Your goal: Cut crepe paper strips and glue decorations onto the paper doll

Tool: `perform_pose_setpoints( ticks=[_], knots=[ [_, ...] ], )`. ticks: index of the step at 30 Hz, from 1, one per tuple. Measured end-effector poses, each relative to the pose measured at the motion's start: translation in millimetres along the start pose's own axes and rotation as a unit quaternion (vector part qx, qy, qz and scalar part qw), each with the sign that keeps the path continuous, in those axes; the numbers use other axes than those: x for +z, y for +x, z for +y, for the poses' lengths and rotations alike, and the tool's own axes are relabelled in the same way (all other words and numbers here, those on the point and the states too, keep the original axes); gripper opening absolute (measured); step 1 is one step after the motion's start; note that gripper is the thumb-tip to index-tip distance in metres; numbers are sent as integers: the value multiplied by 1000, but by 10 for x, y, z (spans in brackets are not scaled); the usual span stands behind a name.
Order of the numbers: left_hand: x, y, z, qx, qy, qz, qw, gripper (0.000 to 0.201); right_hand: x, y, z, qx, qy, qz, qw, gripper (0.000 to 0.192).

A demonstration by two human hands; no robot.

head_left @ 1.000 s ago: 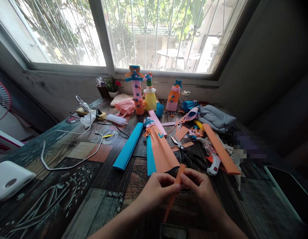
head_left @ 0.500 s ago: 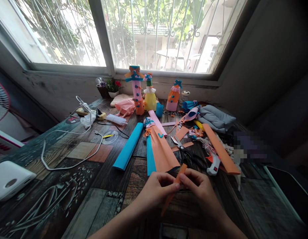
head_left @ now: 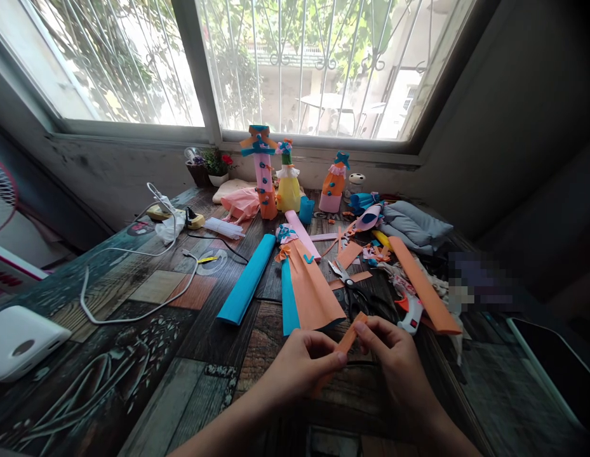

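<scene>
At the near edge of a patterned wooden table [head_left: 147, 289], the left hand [head_left: 299, 365] and right hand [head_left: 394, 355] each pinch an orange paper strip [head_left: 348, 339] between fingertips, held just above bare tabletop. Just beyond lie scissors [head_left: 356, 292] and an orange-and-blue paper dress [head_left: 307, 289] (a blue paper roll [head_left: 247, 279] beside it). Farther back, three decorated bottles [head_left: 288, 184] stand below the barred window [head_left: 295, 63].

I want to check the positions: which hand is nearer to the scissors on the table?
Right. The right hand is just below the scissors, fingertips close to the handles. The left hand sits further to the left. Both pinch the orange paper strip.
</scene>
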State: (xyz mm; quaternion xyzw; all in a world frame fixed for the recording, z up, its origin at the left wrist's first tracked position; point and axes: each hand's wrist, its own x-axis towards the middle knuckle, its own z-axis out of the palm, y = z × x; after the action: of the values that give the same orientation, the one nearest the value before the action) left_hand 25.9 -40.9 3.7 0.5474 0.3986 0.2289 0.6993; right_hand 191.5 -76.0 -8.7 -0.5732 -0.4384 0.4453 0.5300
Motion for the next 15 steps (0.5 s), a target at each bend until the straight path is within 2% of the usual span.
perform_pose_setpoints(
  ticks=[15],
  knots=[
    [11, -5, -39, 17, 52, -11, 998, 41, -46, 17, 30, -21, 38, 60, 997, 29]
  ],
)
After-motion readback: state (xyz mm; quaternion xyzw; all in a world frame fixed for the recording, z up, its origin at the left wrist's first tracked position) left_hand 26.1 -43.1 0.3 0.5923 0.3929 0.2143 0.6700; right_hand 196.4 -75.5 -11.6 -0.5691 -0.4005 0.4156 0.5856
